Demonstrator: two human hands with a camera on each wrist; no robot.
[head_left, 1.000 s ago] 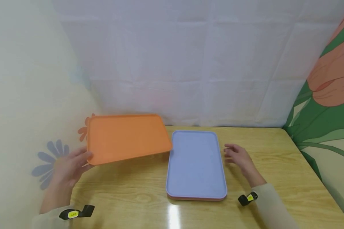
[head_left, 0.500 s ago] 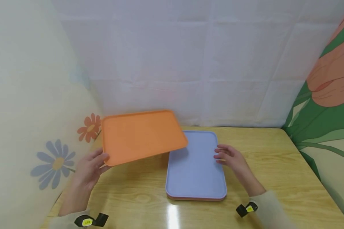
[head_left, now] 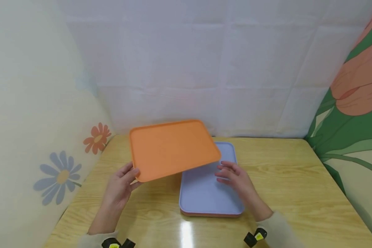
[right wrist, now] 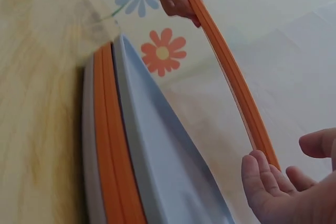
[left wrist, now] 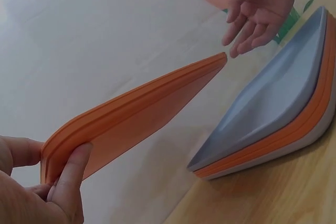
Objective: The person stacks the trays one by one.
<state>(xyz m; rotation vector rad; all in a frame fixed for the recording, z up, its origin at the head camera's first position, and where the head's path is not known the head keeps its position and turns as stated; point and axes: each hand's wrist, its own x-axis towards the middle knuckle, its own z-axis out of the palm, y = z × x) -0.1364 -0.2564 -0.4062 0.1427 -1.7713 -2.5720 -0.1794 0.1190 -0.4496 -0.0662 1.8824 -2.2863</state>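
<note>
An orange tray (head_left: 173,148) hangs tilted in the air, its far end above a light-blue tray. My left hand (head_left: 117,191) pinches its near left corner; the left wrist view shows the thumb on one side of the rim and fingers on the other. My right hand (head_left: 238,182) hovers over the light-blue tray (head_left: 210,193), fingers loosely bent, close to the orange tray's right corner. A small gap separates them in the left wrist view. Below the light-blue tray, orange layers (right wrist: 107,129) and a pale tray (right wrist: 90,129) make up the stack.
The stack lies on a wood-grain table (head_left: 297,179). A white sheet (head_left: 173,69) hangs behind the table's far edge. A pale wall with painted flowers (head_left: 62,177) stands at left, and a tulip-patterned panel (head_left: 359,79) at right.
My left hand has carried the orange tray to the right, partly over the light-blue tray. My right hand has moved left from beside the stack to above it.
</note>
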